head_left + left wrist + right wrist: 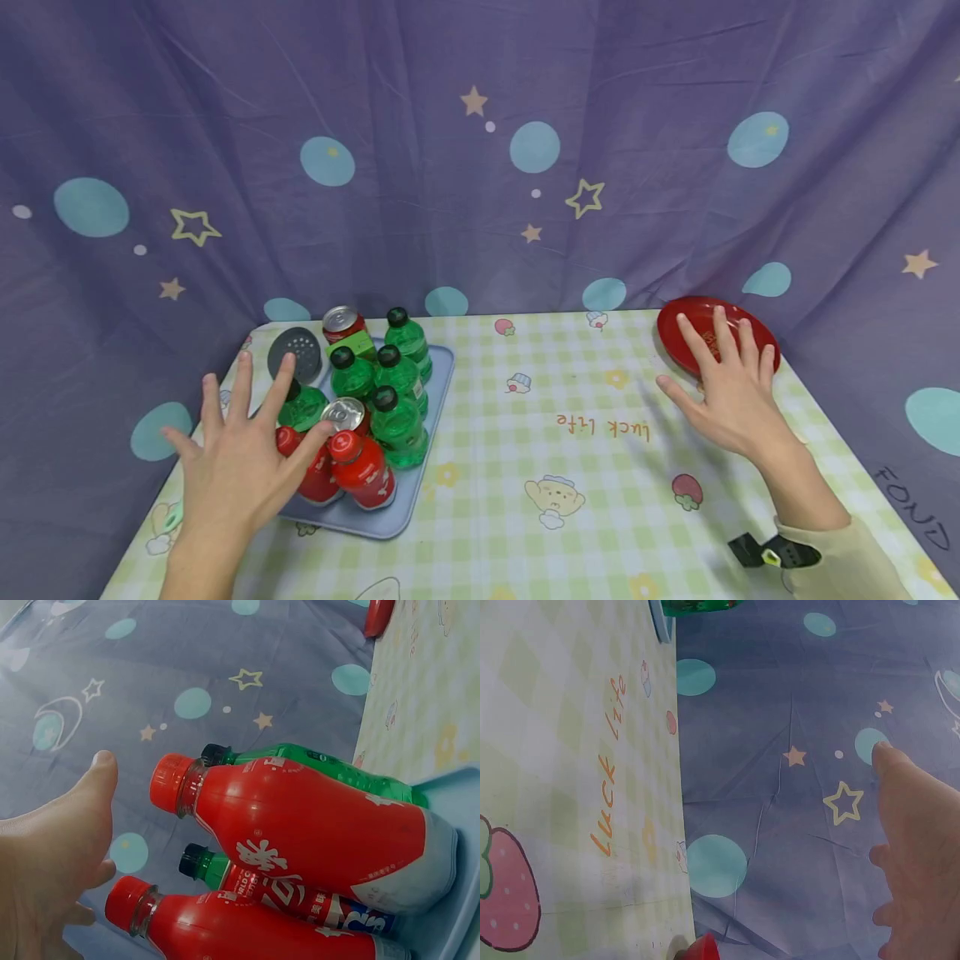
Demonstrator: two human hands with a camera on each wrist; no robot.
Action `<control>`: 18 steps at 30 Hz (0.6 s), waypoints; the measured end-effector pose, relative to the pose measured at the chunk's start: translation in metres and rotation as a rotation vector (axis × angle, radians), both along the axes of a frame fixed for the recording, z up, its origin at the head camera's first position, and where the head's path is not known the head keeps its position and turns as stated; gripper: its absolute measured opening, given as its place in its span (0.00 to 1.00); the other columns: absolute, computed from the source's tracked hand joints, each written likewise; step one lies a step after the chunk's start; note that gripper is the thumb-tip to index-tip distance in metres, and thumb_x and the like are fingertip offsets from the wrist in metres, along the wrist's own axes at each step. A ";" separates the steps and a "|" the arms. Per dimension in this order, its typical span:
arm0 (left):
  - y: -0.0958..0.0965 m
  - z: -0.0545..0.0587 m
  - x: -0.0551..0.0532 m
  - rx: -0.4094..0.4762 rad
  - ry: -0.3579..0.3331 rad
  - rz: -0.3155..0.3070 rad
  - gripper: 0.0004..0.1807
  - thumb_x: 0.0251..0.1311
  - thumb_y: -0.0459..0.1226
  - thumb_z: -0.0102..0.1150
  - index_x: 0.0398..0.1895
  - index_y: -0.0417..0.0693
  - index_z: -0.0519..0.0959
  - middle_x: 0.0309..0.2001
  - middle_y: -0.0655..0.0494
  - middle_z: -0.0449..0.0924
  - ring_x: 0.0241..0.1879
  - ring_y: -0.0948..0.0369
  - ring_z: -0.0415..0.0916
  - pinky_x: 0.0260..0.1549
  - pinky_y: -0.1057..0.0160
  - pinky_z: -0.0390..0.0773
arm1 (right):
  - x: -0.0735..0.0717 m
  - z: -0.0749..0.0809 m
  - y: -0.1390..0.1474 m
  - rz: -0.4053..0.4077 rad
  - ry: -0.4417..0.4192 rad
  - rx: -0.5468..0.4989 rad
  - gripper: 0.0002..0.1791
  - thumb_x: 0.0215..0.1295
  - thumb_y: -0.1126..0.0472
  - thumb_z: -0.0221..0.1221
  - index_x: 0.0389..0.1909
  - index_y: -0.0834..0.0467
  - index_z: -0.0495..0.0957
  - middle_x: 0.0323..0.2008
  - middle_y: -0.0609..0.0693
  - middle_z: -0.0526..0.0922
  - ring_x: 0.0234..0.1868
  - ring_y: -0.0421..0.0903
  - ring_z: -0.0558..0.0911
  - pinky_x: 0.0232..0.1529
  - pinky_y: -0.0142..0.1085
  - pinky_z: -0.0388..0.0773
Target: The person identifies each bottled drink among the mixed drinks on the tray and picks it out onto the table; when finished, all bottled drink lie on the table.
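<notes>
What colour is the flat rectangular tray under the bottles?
Light blue. The tray shows best in the head view.

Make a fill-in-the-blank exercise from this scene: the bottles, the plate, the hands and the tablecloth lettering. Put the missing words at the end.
1. The translucent green plastic bottles have caps coloured ____.
2. The two red-wrapped plastic bottles have caps coloured ____ and stand on a rectangular light-blue tray.
3. The person's ____ hand is the one nearer the round glossy red plate.
4. Orange lettering on the green-and-white checked tablecloth reads "Luck ____".

Missing words: black; red; right; Life.
</notes>
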State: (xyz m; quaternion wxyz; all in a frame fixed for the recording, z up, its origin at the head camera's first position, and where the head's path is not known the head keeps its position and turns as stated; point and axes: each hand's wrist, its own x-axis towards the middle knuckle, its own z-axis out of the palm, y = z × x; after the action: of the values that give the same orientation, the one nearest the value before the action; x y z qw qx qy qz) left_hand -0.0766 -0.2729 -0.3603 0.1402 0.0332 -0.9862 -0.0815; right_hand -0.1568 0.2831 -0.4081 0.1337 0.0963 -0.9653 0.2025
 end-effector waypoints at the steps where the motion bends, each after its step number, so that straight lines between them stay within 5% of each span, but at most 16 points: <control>1: 0.000 0.000 0.000 0.001 0.003 -0.001 0.54 0.65 0.70 0.58 0.88 0.67 0.48 0.87 0.37 0.40 0.80 0.21 0.40 0.56 0.02 0.38 | 0.000 0.000 0.000 0.003 0.006 -0.004 0.49 0.75 0.37 0.59 0.88 0.44 0.47 0.87 0.66 0.37 0.85 0.74 0.34 0.76 0.79 0.23; 8: -0.016 0.000 0.004 0.056 0.073 -0.029 0.54 0.64 0.64 0.65 0.88 0.66 0.50 0.87 0.37 0.46 0.80 0.25 0.50 0.62 0.08 0.51 | -0.004 0.008 -0.011 0.056 0.075 -0.083 0.47 0.74 0.43 0.63 0.87 0.47 0.52 0.87 0.64 0.44 0.86 0.72 0.43 0.81 0.75 0.32; 14: -0.045 -0.010 0.010 0.296 0.148 -0.056 0.42 0.74 0.54 0.59 0.86 0.70 0.54 0.84 0.40 0.56 0.75 0.26 0.62 0.56 0.15 0.66 | -0.009 0.022 -0.037 0.140 0.126 -0.191 0.46 0.71 0.50 0.66 0.85 0.50 0.56 0.86 0.62 0.51 0.84 0.72 0.53 0.77 0.78 0.51; 16: -0.055 -0.018 0.010 0.379 0.207 -0.072 0.35 0.78 0.52 0.55 0.85 0.70 0.59 0.82 0.39 0.62 0.75 0.28 0.63 0.64 0.19 0.64 | -0.010 0.025 -0.049 0.164 0.129 -0.206 0.46 0.71 0.51 0.66 0.85 0.50 0.57 0.86 0.61 0.52 0.83 0.71 0.56 0.75 0.77 0.57; 18: -0.065 -0.029 0.010 0.429 0.250 -0.069 0.30 0.81 0.49 0.50 0.83 0.69 0.63 0.80 0.39 0.66 0.80 0.44 0.64 0.79 0.38 0.64 | -0.011 0.027 -0.063 0.191 0.130 -0.220 0.46 0.71 0.51 0.67 0.85 0.50 0.57 0.86 0.59 0.54 0.83 0.69 0.59 0.74 0.76 0.61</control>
State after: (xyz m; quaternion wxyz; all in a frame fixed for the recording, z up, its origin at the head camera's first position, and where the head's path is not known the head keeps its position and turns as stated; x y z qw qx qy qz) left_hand -0.0665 -0.3378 -0.3892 0.2482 0.0183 -0.9218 -0.2974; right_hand -0.1677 0.2204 -0.3814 0.1857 0.1854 -0.9131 0.3122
